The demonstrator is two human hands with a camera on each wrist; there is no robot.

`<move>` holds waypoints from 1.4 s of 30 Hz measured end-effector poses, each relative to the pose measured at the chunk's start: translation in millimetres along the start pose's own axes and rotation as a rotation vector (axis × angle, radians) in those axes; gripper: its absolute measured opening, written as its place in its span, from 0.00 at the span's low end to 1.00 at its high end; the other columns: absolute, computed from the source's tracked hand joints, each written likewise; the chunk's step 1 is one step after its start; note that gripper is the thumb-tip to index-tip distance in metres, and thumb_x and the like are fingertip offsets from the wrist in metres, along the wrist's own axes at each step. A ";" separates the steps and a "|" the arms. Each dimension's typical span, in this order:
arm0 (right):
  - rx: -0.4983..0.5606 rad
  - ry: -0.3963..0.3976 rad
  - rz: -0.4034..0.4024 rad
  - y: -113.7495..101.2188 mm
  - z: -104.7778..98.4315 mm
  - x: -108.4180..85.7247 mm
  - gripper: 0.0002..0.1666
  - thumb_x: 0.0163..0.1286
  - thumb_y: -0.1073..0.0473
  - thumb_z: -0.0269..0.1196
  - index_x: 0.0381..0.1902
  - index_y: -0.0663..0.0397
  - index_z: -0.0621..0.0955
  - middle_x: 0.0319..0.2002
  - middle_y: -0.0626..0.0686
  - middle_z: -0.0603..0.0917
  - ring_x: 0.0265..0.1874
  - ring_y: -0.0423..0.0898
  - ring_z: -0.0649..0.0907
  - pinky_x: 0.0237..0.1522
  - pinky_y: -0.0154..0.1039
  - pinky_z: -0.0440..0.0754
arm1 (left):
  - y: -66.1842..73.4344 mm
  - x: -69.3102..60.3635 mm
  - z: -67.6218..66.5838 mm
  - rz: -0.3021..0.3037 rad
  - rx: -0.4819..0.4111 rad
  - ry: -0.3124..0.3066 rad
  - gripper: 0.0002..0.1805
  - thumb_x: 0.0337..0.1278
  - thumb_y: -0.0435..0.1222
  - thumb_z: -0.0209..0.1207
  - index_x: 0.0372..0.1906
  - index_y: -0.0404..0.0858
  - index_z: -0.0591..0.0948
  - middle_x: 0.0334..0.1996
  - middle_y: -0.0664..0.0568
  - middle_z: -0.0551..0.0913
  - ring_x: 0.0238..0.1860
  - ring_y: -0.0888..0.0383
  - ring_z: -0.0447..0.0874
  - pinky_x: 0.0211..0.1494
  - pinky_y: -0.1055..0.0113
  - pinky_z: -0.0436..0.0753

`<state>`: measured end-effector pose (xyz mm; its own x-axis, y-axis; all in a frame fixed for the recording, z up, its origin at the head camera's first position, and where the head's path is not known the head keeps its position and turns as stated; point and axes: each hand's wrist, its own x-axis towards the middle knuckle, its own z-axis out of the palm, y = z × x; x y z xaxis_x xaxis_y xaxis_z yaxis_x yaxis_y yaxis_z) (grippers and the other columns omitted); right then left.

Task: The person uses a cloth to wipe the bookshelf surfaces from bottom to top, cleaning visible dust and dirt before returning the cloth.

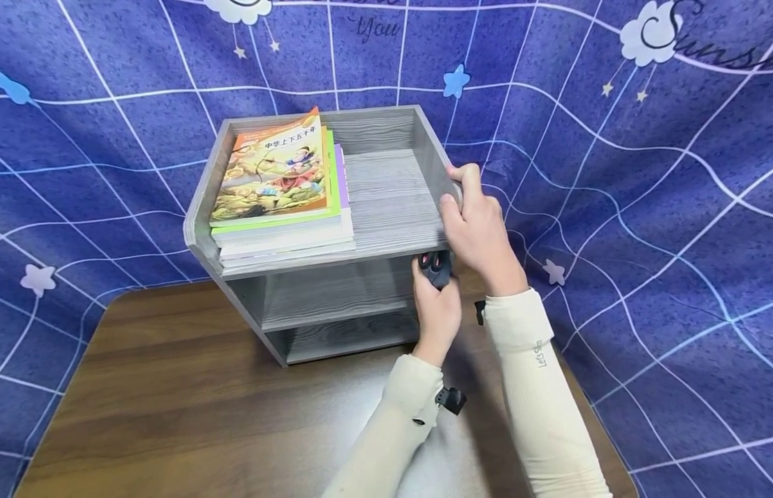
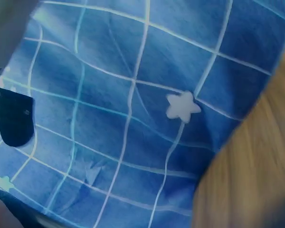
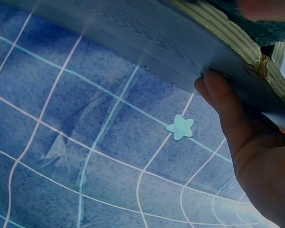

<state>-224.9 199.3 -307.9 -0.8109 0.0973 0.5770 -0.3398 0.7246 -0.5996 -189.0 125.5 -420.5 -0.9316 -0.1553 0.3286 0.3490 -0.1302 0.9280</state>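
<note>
Your right hand (image 1: 479,225) has its fingers curled over the right side panel (image 1: 432,149) of the grey shelf unit (image 1: 389,183), which stands on the wooden table (image 1: 193,415); your left hand (image 1: 439,311) pinches a dark item (image 1: 441,275) just below the top shelf's front corner

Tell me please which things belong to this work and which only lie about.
In use, apparently:
grey woodgrain shelf unit, gripped by right hand
dark item in left hand, unclear what

Probably just there:
stacked paperbacks
wooden table
blue fabric backdrop
</note>
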 end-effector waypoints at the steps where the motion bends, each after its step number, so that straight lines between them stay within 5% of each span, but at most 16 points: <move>1: 0.000 0.001 -0.004 -0.2 -0.1 0.2 0.20 0.74 0.55 0.51 0.61 0.52 0.70 0.55 0.64 0.84 0.42 0.61 0.85 0.45 0.58 0.77 | 2.9 1.0 0.2 -0.005 -0.009 -0.003 0.23 0.53 0.23 0.55 0.58 0.32 0.70 0.49 0.44 0.80 0.49 0.52 0.76 0.57 0.57 0.73; 6: 0.003 0.001 -0.023 -0.3 -0.3 1.5 0.21 0.73 0.55 0.51 0.61 0.53 0.70 0.58 0.60 0.83 0.43 0.61 0.85 0.46 0.58 0.78 | 2.3 2.6 -2.6 0.006 -0.033 -0.022 0.24 0.53 0.22 0.54 0.58 0.31 0.70 0.48 0.44 0.79 0.48 0.53 0.75 0.56 0.59 0.73; 10: -0.001 -0.007 -0.018 1.2 -1.4 1.0 0.21 0.73 0.55 0.51 0.61 0.52 0.70 0.58 0.61 0.83 0.42 0.61 0.85 0.46 0.58 0.78 | -2.4 1.8 -12.0 0.015 0.048 -0.030 0.26 0.53 0.22 0.53 0.60 0.32 0.71 0.49 0.43 0.81 0.49 0.52 0.77 0.57 0.58 0.74; 14: -0.004 -0.007 -0.014 1.7 -2.1 0.6 0.21 0.73 0.54 0.51 0.61 0.52 0.70 0.56 0.64 0.83 0.44 0.62 0.85 0.46 0.58 0.78 | -11.8 -2.3 -23.0 0.082 0.178 -0.049 0.31 0.57 0.25 0.55 0.69 0.36 0.69 0.60 0.44 0.79 0.59 0.52 0.77 0.62 0.54 0.74; 17: 0.000 -0.005 -0.019 1.9 -1.3 1.1 0.21 0.73 0.55 0.51 0.61 0.52 0.70 0.56 0.63 0.83 0.44 0.61 0.85 0.45 0.58 0.78 | -23.2 -7.2 -26.2 0.118 0.252 -0.036 0.35 0.61 0.25 0.57 0.74 0.41 0.66 0.72 0.44 0.67 0.70 0.50 0.67 0.68 0.53 0.69; 23: 0.005 -0.007 -0.026 2.2 -0.1 0.9 0.21 0.73 0.55 0.52 0.61 0.52 0.71 0.55 0.63 0.84 0.41 0.60 0.85 0.45 0.58 0.77 | -39.4 -18.0 -17.1 0.038 0.320 0.030 0.43 0.54 0.22 0.56 0.77 0.43 0.62 0.78 0.40 0.54 0.76 0.46 0.55 0.72 0.50 0.63; 42: 0.028 -0.033 0.015 -0.7 -2.8 -0.5 0.21 0.74 0.53 0.51 0.62 0.51 0.70 0.58 0.62 0.82 0.48 0.59 0.84 0.50 0.56 0.77 | -38.9 -12.1 -4.8 -0.045 0.171 0.056 0.41 0.53 0.23 0.55 0.76 0.41 0.64 0.68 0.43 0.73 0.68 0.51 0.70 0.68 0.53 0.68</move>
<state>-222.9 200.6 -306.2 -0.8308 0.0852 0.5500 -0.3404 0.7041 -0.6232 -190.8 127.7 -461.4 -0.9372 -0.2079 0.2801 0.2802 0.0295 0.9595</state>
